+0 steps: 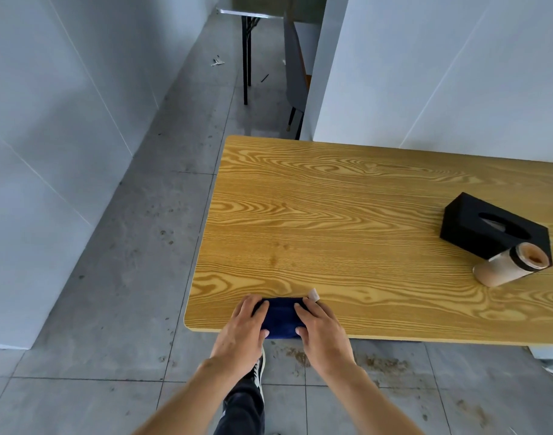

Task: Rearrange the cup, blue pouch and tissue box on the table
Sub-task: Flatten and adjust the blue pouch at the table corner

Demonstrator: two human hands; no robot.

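Both hands are on the blue pouch (281,317), which lies flat at the near edge of the bench (331,215), close to its near left corner and slightly overhanging the edge toward the person. The left hand (242,331) covers the pouch's left end, fingers curled over the far side and thumb on the near side; the right hand (320,324) does the same at the right end, so each grip is clamped on the pouch, one at either end. Holding it by both ends probably keeps the soft fabric from sagging or folding, and it lets the person square the pouch to the bench edge or lift it level. The middle of the pouch shows as a dark strip between the two hands, and a small pale tag (313,294) sticks out just beyond the right fingertips. The other two things sit well apart from the hands, far over on the right side of the bench: the black tissue box (476,227) stands at an angle with its slot upward, and the cup (510,265) stands just in front of the box, its open mouth upward, seeming to touch the box's near corner. Grouped like that, they leave most of the wood bare, so the pouch has room to travel wherever it is meant to go. Below the bench edge a trouser leg and a shoe (259,368) show on the tiled floor (111,277).
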